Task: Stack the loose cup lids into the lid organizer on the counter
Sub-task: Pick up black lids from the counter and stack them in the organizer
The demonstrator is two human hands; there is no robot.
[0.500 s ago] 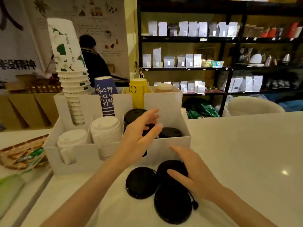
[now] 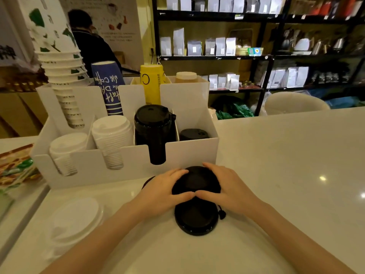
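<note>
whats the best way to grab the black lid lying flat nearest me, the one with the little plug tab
Take the near black lid by its rim, with fingers on opposite edges, coming straight down from above. It lies flat on the counter, so only the thin raised rim offers a hold. Its far edge is covered by the black lid under both hands, and the plug tab sticks out on the right, so pinching left and near-right edges looks safest.

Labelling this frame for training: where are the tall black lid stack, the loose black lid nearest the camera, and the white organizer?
tall black lid stack [image 2: 152, 115], head view, top lid
loose black lid [image 2: 196, 219], head view, centre
white organizer [image 2: 187, 153], head view, front wall
</note>
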